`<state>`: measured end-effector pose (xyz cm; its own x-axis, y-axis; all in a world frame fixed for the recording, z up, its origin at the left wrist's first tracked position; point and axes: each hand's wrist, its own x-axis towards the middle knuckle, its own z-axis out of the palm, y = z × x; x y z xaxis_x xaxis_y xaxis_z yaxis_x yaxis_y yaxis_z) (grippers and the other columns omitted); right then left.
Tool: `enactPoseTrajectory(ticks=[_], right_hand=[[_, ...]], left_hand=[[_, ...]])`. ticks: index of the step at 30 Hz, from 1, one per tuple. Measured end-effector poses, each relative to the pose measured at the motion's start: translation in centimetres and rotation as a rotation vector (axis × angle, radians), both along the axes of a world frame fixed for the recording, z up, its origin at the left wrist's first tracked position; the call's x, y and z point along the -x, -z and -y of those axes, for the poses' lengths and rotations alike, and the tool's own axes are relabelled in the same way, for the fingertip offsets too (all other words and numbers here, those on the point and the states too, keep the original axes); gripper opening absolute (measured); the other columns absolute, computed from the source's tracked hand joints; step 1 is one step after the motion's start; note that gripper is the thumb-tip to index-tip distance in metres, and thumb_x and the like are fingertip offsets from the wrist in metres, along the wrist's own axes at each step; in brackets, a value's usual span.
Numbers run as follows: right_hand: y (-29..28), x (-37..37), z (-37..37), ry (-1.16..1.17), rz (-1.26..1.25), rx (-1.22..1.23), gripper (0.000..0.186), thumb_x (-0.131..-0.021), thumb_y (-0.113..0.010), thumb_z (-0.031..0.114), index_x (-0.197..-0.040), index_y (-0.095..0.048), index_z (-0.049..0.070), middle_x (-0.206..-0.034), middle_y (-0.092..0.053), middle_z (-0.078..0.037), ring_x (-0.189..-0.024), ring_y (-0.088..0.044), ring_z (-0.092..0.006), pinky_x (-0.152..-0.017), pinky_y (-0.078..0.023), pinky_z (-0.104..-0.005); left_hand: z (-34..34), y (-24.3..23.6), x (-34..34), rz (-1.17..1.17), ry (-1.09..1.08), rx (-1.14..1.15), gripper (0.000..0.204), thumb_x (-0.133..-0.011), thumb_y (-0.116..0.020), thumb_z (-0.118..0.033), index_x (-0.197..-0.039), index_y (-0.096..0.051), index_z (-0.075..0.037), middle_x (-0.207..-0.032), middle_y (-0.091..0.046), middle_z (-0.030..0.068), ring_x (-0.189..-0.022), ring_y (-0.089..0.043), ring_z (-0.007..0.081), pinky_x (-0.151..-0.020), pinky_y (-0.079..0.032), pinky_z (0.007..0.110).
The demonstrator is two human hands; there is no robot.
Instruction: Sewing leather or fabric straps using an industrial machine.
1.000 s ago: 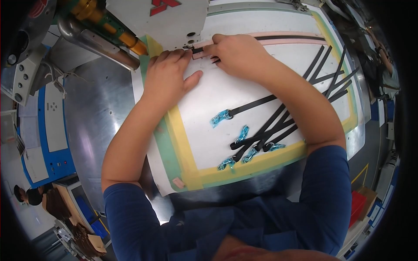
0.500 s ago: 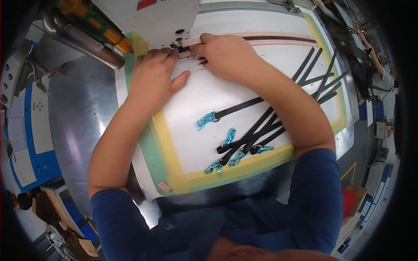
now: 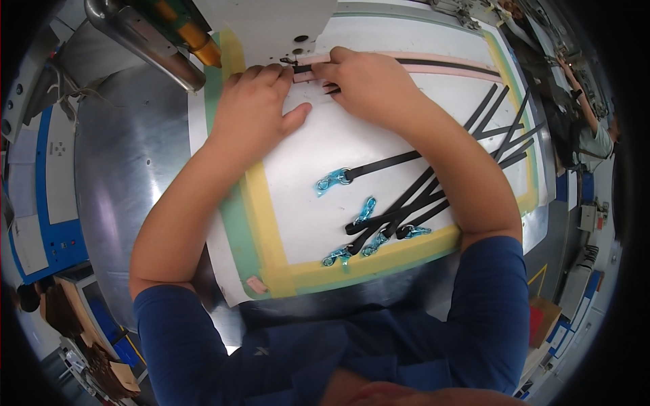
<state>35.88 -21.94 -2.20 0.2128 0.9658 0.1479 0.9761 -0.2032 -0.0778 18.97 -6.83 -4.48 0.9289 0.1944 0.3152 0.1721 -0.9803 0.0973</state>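
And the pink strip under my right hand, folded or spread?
Spread, where visible: the pink strip runs nearly straight from your right hand toward the yellow tape.

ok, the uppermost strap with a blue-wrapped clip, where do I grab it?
Probably pinch the strap by its long edges just right of its clip, coming from the lower left over bare white sheet. That stretch lies flat and apart from the other straps; farther right, the right forearm covers it.

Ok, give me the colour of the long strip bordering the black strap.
The long strip is pale pink, best seen in the head view.
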Motion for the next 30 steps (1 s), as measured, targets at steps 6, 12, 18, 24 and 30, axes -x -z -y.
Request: enactPoseTrajectory(ticks=[6,12,18,24,30], right_hand=[[0.1,0.0,-0.1,-0.02,-0.018,0.008,0.028,-0.091,-0.071,0.016,-0.117,-0.078,0.01,-0.108,-0.068,-0.012,-0.096,-0.073,-0.0324,-0.082,-0.06,-0.0445],[-0.8,0.2,-0.5,0.001,-0.002,0.003,0.029,-0.087,-0.073,0.015,-0.116,-0.076,0.011,-0.108,-0.068,-0.012,-0.095,-0.072,-0.0345,-0.082,-0.058,-0.0465],[-0.6,0.2,-1.0,0.013,-0.002,0.054,0.029,-0.088,-0.072,0.014,-0.117,-0.076,0.012,-0.107,-0.07,-0.012,-0.096,-0.073,-0.0345,-0.083,-0.059,-0.0457],[-0.6,0.2,0.2,0.009,-0.022,0.04,0.029,-0.094,-0.063,0.013,-0.118,-0.078,0.015,-0.111,-0.07,-0.013,-0.101,-0.074,-0.0342,-0.087,-0.06,-0.0454],[-1.2,-1.9,3.4,0.156,-0.028,0.06,0.037,-0.091,-0.068,0.012,-0.127,-0.075,0.016,-0.12,-0.069,-0.01,-0.112,-0.07,-0.0319,-0.093,-0.057,-0.0452]], left_hand=[[0.1,0.2,0.0,-0.009,0.007,-0.005,0.061,-0.091,-0.073,-0.042,-0.135,-0.067,0.0,-0.133,-0.067,0.0136,-0.125,-0.06,0.0323,-0.108,-0.045,0.046],[0.0,0.3,-0.2,0.063,0.009,-0.065,0.059,-0.091,-0.073,-0.043,-0.133,-0.069,-0.002,-0.128,-0.068,0.0125,-0.122,-0.061,0.0313,-0.107,-0.045,0.046],[0.5,0.2,-0.5,0.038,-0.007,-0.022,0.052,-0.092,-0.07,-0.045,-0.132,-0.072,-0.011,-0.123,-0.068,0.01,-0.117,-0.062,0.0303,-0.106,-0.045,0.045],[1.1,-0.1,0.1,0.0,-0.043,-0.056,0.051,-0.092,-0.07,-0.045,-0.132,-0.072,-0.013,-0.127,-0.067,0.0093,-0.12,-0.061,0.0299,-0.105,-0.046,0.047],[0.9,0.5,-0.3,0.061,-0.025,-0.096,0.051,-0.094,-0.067,-0.045,-0.133,-0.068,-0.013,-0.132,-0.065,0.0101,-0.123,-0.06,0.0303,-0.106,-0.046,0.048]])
